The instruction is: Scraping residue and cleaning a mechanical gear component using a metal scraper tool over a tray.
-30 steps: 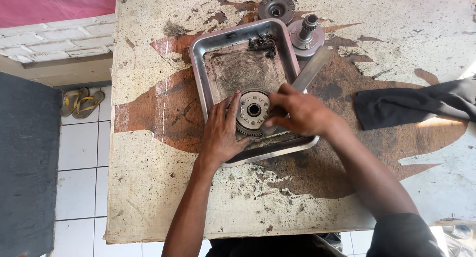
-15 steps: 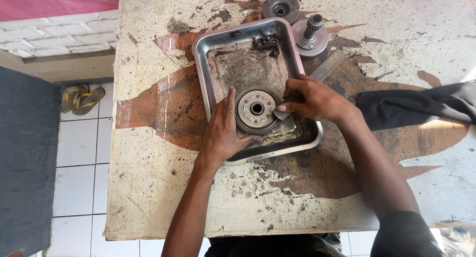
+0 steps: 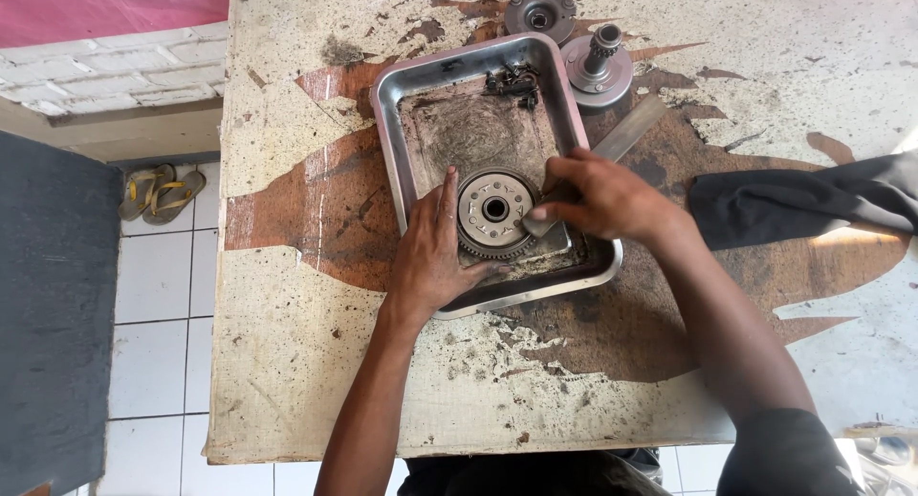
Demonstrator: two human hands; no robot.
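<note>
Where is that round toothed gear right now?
The toothed gear lies inside the metal tray, near its front, between the left hand and the right hand.

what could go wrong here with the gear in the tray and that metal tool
The left hand steadies the round toothed metal gear with fingers close to its teeth; if the flat grey metal tool in the right hand slips, it may strike them. The greasy rectangular steel tray could slide on the worn tabletop. The small dark loose parts in the tray's far corner could scatter.
</note>
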